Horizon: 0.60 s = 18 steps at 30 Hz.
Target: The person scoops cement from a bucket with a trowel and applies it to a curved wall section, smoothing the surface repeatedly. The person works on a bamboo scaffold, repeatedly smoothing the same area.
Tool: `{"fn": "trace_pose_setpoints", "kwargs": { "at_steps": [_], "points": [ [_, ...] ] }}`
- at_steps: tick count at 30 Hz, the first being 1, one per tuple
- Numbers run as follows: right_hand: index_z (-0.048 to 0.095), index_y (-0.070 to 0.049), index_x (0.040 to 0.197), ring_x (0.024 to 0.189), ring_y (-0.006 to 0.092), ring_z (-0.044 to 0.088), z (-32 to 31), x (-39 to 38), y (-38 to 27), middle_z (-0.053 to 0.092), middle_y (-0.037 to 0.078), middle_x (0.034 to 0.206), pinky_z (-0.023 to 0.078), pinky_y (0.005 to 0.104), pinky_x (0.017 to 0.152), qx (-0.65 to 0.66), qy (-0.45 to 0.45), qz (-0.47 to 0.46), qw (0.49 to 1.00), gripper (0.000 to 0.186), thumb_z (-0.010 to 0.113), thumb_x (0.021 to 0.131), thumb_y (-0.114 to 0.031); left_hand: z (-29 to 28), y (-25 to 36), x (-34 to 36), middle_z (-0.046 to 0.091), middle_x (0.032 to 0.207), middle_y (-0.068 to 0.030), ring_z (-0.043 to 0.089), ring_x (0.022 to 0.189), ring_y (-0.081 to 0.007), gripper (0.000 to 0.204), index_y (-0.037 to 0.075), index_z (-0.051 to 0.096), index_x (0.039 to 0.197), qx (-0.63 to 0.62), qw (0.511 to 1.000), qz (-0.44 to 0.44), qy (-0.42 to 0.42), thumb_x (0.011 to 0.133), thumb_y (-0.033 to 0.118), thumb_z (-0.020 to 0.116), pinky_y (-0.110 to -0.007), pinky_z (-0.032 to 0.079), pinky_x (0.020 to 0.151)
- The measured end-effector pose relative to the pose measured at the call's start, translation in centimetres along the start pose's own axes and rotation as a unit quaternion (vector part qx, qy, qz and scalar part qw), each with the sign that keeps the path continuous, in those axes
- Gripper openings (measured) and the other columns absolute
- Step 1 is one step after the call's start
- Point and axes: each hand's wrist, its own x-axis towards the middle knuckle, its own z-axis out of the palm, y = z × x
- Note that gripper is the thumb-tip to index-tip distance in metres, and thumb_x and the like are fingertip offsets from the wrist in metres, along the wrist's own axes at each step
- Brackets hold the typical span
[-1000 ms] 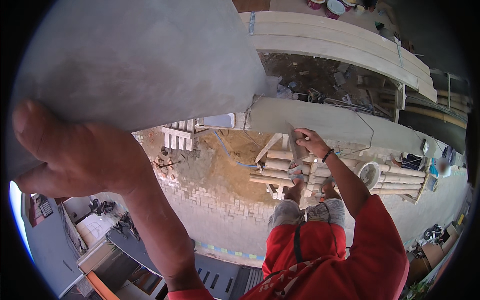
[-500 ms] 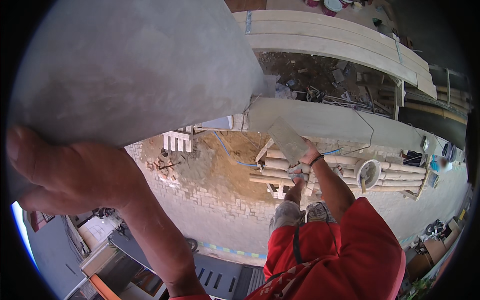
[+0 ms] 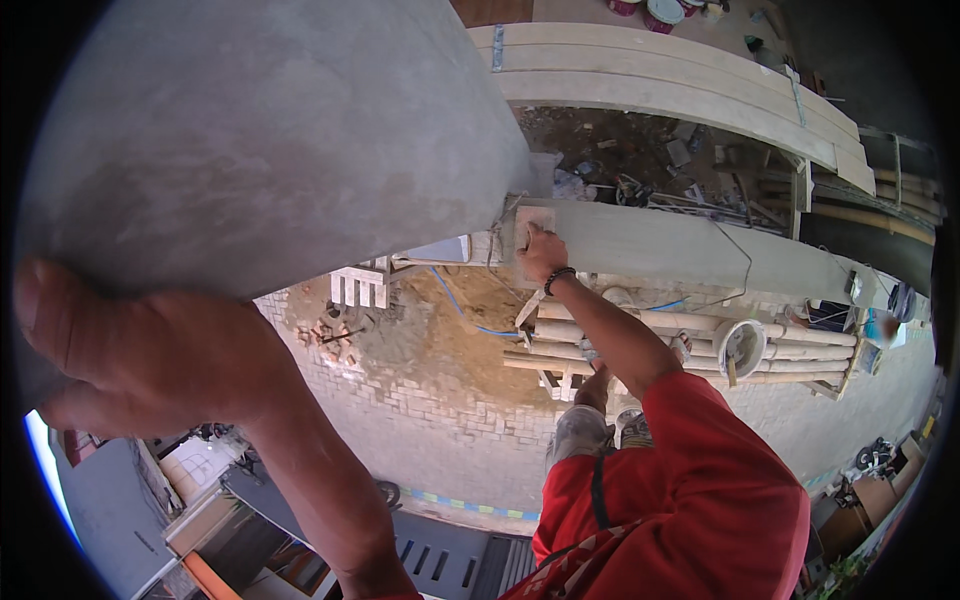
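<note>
My left hand (image 3: 170,360) is closed around the lower edge of a large grey plastered column (image 3: 300,140), its thumb on the near face; the other fingers are partly hidden. Over to the right, a flat rectangular plastering float (image 3: 535,215) lies against the left end of a smooth grey beam (image 3: 660,245), close to the column's corner. My right hand (image 3: 545,255), with a dark bracelet at the wrist, grips that float from above. Whether the float has a handle is hidden by the hand.
Below me, a bamboo-pole scaffold (image 3: 800,350) carries my feet and a pale bucket (image 3: 740,348). Sand (image 3: 465,350) and broken bricks (image 3: 325,340) lie on the paved ground. Long boards (image 3: 660,75) span the far side above rubble. A bent wire (image 3: 748,265) crosses the beam.
My right hand has swung up and left with the float, from above the scaffold onto the beam's end by the column. The left hand keeps its place on the column.
</note>
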Motion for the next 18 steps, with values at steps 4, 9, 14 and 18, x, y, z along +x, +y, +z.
{"fn": "trace_pose_setpoints", "kwargs": {
  "at_steps": [4,9,14,18],
  "points": [
    [0.054,-0.006,0.119,0.089,0.0364,0.063,2.4,1.1,-1.3,0.065,0.021,0.091,0.053,0.0448,0.080,-0.015,0.008,0.024,1.000,0.049,0.065,0.074,-0.019,-0.4,-0.1,0.2,0.021,0.127,-0.0335,0.028,0.117,-0.0363,0.088,-0.011,0.014,0.131,0.000,1.000,0.007,0.000,0.085,0.051,0.055,-0.044,0.038,0.093],
    [0.053,-0.008,0.120,0.091,0.0386,0.063,3.6,2.1,-1.9,0.065,0.023,0.093,0.053,0.0466,0.080,-0.023,0.006,0.037,0.999,0.046,0.062,0.076,-0.016,-0.6,-0.1,0.3,0.018,0.129,-0.0346,0.025,0.120,-0.0370,0.090,-0.012,0.013,0.132,0.004,1.000,0.012,0.001,0.085,0.052,0.055,-0.045,0.037,0.095],
    [0.053,-0.007,0.121,0.095,0.0384,0.062,3.0,3.2,-0.7,0.063,0.024,0.099,0.053,0.0453,0.081,-0.055,-0.016,0.089,0.994,0.040,0.053,0.081,-0.014,0.3,0.2,-0.4,0.016,0.131,-0.0357,0.023,0.122,-0.0377,0.092,-0.013,0.011,0.133,0.001,1.000,0.012,-0.007,0.085,0.053,0.054,-0.045,0.035,0.097],
    [0.052,-0.010,0.124,0.098,0.0376,0.062,-0.6,2.6,3.4,0.062,0.023,0.105,0.052,0.0442,0.085,-0.081,0.016,0.114,0.990,0.043,0.055,0.081,-0.018,1.1,0.4,-1.1,0.014,0.132,-0.0366,0.020,0.124,-0.0382,0.094,-0.013,0.010,0.134,-0.004,1.000,0.018,-0.019,0.085,0.054,0.054,-0.046,0.033,0.099]
  ]
}}
